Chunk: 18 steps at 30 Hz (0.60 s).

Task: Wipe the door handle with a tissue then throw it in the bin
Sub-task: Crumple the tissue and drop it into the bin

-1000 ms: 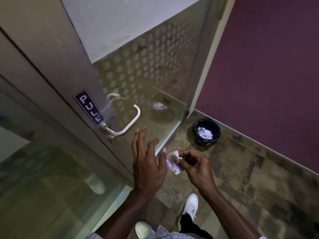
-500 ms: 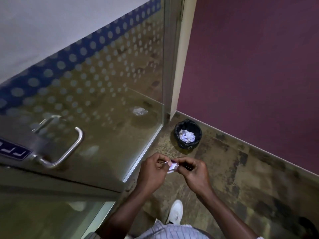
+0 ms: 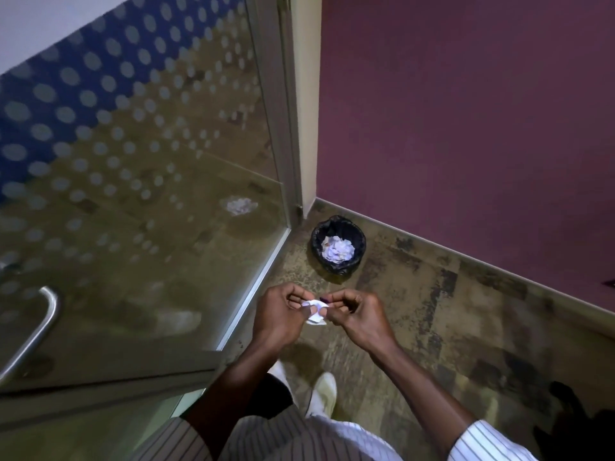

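Note:
A small crumpled white tissue sits between my two hands at mid-frame. My left hand and my right hand both pinch it with their fingertips. The steel door handle shows at the far left on the glass door, well apart from my hands and partly cut off by the frame edge. A small black bin lined with a black bag stands on the floor in the corner ahead of my hands, with crumpled white tissues inside.
The glass door with a frosted dot pattern fills the left side; its metal frame meets a purple wall. The floor is mottled brown carpet. My white shoes are below my hands.
My left hand came off near the handle and joined my right hand on the tissue. The view swung right, so the handle slid to the left edge and the bin came nearer the centre.

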Each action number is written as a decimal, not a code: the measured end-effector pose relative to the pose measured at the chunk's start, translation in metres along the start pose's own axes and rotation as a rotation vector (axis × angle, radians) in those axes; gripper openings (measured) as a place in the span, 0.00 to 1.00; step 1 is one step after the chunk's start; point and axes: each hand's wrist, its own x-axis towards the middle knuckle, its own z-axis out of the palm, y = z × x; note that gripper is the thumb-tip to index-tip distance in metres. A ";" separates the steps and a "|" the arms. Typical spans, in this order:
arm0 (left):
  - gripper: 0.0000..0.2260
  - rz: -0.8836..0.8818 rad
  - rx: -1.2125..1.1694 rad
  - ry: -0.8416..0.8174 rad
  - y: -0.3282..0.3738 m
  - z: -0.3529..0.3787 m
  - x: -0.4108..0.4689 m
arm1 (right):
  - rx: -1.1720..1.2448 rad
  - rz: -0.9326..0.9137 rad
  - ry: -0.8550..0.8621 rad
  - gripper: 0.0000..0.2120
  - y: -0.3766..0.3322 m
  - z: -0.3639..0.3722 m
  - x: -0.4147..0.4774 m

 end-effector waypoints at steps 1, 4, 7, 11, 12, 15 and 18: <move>0.08 0.008 0.012 0.000 0.002 0.001 0.005 | -0.022 0.006 -0.015 0.08 0.000 0.000 0.005; 0.07 0.030 -0.002 -0.023 0.005 0.004 0.025 | -0.068 0.054 -0.027 0.11 -0.001 0.000 0.021; 0.06 0.074 0.020 -0.057 0.006 0.008 0.048 | -0.113 0.113 0.003 0.11 -0.002 -0.001 0.042; 0.06 0.128 0.137 -0.102 0.005 0.015 0.087 | -0.229 0.194 0.081 0.07 -0.002 -0.004 0.074; 0.06 0.125 0.168 -0.110 0.005 0.017 0.099 | -0.267 0.205 0.103 0.05 -0.003 -0.005 0.083; 0.06 0.064 0.207 -0.164 0.006 0.017 0.134 | -0.382 0.229 0.174 0.04 -0.002 -0.010 0.109; 0.04 0.098 0.357 -0.237 0.003 0.013 0.175 | -0.457 0.261 0.242 0.05 0.002 -0.012 0.139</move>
